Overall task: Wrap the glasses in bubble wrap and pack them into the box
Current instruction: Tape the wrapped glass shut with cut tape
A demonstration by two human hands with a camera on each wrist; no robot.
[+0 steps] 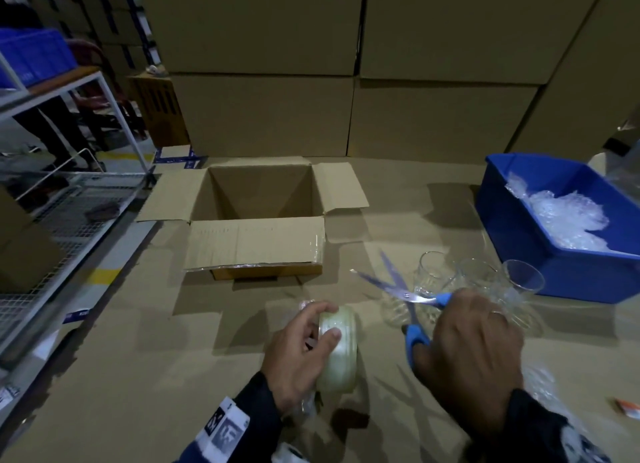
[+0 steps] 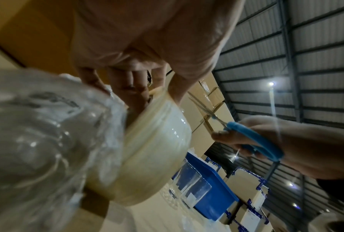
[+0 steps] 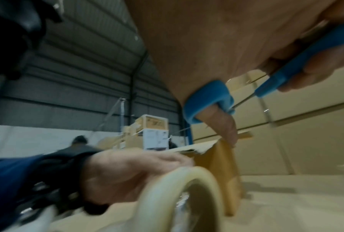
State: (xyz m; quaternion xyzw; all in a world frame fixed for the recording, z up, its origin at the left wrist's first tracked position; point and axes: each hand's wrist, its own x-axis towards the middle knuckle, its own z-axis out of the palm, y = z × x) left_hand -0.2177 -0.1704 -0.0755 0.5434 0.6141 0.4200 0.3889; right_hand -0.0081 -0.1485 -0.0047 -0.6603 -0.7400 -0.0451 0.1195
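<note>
left hand [image 1: 301, 351] curled round a roll of clear tape [image 1: 337, 350], thumb across the tread, fingers over the far rim; under the same palm a glass wrapped in bubble wrap [image 2: 38, 141], pressed against the roll's left face, seen best from the left wrist; roll standing on edge on the cardboard-covered table [image 1: 138, 376], axis running left to right. right hand [image 1: 474, 355] just to the right of the roll, thumb and fingers through the blue loops of the scissors [image 1: 417, 338], gripping them; blades spread wide, tips pointing away and left toward the open box [image 1: 258, 216]. no free tape strip discernible between roll and blades; likely step: taping the wrap closed, then cutting; cut would call for the scissors swinging left to the roll. right wrist raised, back of hand up; left wrist low, near the table. three bare glasses [image 1: 433, 279] upright just beyond the right hand, between it and the blue bin [image 1: 502, 227] holding more bubble wrap [image 1: 568, 216]. box well apart, ahead and left, flaps open, inside seemingly empty; wrapped glass nearer the left hand for placing.
</note>
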